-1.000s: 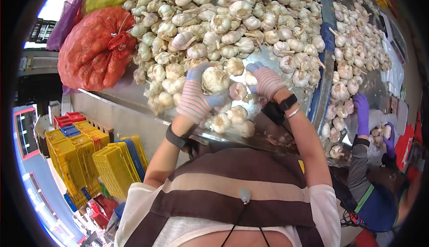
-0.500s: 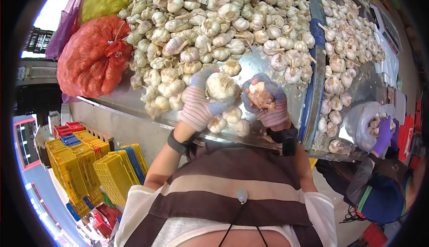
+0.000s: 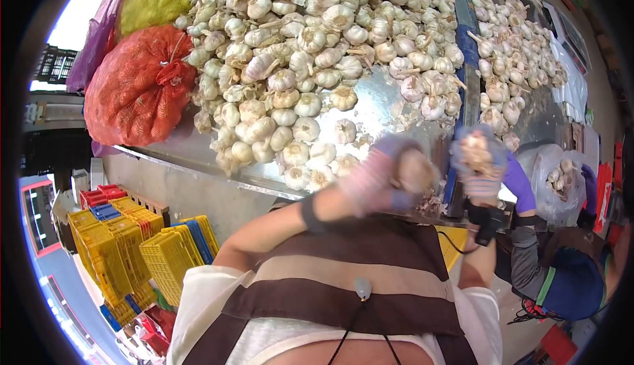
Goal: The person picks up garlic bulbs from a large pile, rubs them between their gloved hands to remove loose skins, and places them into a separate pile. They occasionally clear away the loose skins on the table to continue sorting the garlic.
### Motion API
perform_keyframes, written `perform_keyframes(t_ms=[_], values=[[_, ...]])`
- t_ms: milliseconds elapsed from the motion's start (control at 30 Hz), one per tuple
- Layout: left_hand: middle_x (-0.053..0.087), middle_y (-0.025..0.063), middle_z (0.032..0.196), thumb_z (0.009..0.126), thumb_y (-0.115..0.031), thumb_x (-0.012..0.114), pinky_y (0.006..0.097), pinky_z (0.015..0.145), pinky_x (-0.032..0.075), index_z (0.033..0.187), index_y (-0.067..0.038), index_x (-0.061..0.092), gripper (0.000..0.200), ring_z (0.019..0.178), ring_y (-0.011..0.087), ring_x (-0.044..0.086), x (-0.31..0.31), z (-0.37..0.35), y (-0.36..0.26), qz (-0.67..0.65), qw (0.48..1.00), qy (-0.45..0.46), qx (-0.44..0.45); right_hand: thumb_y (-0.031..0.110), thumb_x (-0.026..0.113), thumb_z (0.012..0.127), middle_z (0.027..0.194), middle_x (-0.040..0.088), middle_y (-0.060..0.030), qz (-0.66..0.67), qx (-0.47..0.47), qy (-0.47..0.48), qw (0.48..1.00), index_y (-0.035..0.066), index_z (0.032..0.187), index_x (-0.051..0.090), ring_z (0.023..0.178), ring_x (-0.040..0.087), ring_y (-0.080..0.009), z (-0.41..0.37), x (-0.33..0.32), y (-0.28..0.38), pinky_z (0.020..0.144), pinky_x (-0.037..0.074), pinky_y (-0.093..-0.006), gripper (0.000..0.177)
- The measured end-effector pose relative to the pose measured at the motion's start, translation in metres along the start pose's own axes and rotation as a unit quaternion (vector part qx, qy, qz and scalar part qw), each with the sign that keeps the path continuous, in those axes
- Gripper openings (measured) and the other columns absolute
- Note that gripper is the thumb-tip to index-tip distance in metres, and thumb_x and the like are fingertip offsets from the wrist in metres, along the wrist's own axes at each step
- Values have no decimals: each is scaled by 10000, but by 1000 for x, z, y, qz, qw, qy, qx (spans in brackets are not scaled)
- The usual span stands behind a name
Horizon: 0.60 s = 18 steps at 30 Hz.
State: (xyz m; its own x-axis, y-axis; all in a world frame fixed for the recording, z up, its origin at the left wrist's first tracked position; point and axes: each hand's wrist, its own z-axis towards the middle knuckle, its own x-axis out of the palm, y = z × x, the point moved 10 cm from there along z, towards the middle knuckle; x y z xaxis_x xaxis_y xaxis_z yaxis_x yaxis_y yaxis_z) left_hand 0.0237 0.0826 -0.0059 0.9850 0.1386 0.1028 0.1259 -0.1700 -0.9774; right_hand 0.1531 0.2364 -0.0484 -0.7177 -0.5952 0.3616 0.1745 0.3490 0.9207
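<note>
My left hand [image 3: 371, 181], in a striped knit glove and smeared by motion, is closed round a garlic bulb [image 3: 416, 171] over the table's front part. Farther right, beside the blue divider, my right hand [image 3: 482, 185] is raised, also gloved and blurred. Its fingers wrap a garlic bulb [image 3: 475, 147] that looks pale with brownish skin. Several loose bulbs lie left of my left hand, among them a garlic bulb [image 3: 345, 131] standing apart on the bare metal. Behind them spreads a large garlic heap [image 3: 310, 28].
A blue divider [image 3: 467, 94] splits the metal table [image 3: 376, 98]. Beyond it lie more garlic [image 3: 505, 48] and a plastic bag [image 3: 551, 200] with bulbs. A co-worker's purple glove [image 3: 519, 183] is close to my right hand. At left are a red mesh sack [image 3: 135, 88] and yellow crates [image 3: 109, 246].
Both my hands have moved right, each with a garlic bulb; the right one now reaches the divider. The co-worker's purple glove has come left from the bag towards my right hand.
</note>
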Motion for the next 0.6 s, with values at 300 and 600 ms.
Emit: perform_keyframes(t_ms=[300,600], values=[[409,194,1132,581,-351,780,425,855,453,1266,-88,374,839,1038,354,513,210,-11,78,335,838,429,31,273,556,832,1016,607,-138,-366,-70,-158,915,48,1073,565,949,592,-273,-25,-175,99,692,515,-346,330],[545,229,983,727,-103,605,383,729,507,1045,-1,515,346,889,304,597,-21,17,56,595,789,88,-123,370,591,750,1129,538,-176,-835,-40,-160,525,111,1049,563,1003,521,-342,35,-68,67,848,421,-426,397]])
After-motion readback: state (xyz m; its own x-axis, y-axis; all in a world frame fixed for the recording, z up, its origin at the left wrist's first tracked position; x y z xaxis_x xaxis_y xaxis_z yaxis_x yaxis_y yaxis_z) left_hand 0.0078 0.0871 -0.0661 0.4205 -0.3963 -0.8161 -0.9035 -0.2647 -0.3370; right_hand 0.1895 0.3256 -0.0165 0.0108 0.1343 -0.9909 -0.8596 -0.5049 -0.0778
